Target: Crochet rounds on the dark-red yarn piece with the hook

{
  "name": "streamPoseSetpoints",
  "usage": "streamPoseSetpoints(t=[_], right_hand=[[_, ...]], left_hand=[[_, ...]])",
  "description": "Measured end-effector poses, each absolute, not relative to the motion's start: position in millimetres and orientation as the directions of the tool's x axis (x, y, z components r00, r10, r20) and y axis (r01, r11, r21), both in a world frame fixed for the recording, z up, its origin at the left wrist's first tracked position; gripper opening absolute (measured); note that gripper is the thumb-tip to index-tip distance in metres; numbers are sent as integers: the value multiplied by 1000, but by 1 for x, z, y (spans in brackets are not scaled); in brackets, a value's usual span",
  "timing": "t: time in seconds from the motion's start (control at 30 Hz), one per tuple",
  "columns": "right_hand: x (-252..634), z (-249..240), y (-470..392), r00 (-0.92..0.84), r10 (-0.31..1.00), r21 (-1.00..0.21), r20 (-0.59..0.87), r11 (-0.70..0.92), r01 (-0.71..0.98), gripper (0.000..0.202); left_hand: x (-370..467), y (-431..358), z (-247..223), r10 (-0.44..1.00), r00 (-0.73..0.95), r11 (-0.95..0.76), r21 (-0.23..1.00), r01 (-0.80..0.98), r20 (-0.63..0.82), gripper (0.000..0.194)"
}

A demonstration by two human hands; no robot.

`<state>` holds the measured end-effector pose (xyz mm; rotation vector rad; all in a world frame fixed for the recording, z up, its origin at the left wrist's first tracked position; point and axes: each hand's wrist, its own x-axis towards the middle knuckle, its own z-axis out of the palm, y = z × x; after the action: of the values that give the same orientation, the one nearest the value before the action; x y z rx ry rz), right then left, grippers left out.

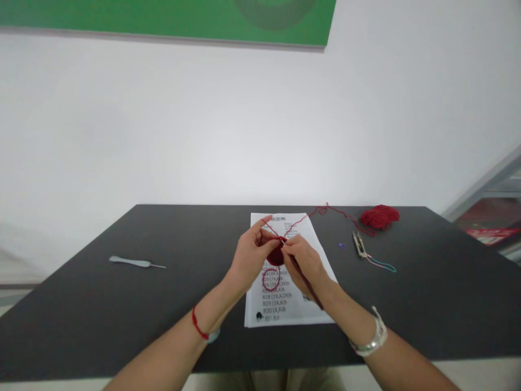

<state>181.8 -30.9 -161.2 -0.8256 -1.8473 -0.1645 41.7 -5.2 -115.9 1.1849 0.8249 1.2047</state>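
Observation:
My left hand (253,251) pinches the edge of a small dark red crocheted piece (275,257), with a strand of red yarn running over its raised forefinger. In my right hand (303,260) is a crochet hook with a dark red handle (307,285), its tip at the top edge of the piece. A loop of red yarn (271,280) hangs below the piece, over printed paper sheets (301,312). From the hands a strand leads right to a red yarn ball (380,216).
On the black table (183,239), a grey-handled hook (136,263) lies at the left. Small thread snips (359,244) with a blue and pink cord and a purple stitch marker (341,246) lie at the right. A white wall stands behind.

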Motion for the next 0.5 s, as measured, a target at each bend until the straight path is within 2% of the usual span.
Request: streamPoseSetpoints(t=[0.2,0.23,0.3,0.37,0.4,0.47,0.5], right_hand=[[185,-155,-36,-266,453,-264,851,806,530,16],[185,-153,-37,-223,484,-322,846,797,511,15],[183,-148,-38,-60,604,-524,795,733,434,12],[181,-145,-38,101,748,-739,656,610,286,12],[181,-144,-38,140,800,-807,584,553,208,14],[182,-141,-37,139,845,-855,516,500,139,16],[184,-140,-37,113,837,-840,536,516,166,15]], left_hand=[[36,0,-122,957,98,-272,961,-41,275,56],[36,-1,-122,948,100,-304,953,9,302,55],[34,-2,-119,931,103,-361,926,108,351,51],[34,-4,-116,917,111,-397,902,170,383,48],[34,-4,-115,912,118,-409,895,180,393,46],[33,-5,-112,905,145,-422,888,180,401,43],[32,-5,-111,901,158,-429,885,183,404,43]])
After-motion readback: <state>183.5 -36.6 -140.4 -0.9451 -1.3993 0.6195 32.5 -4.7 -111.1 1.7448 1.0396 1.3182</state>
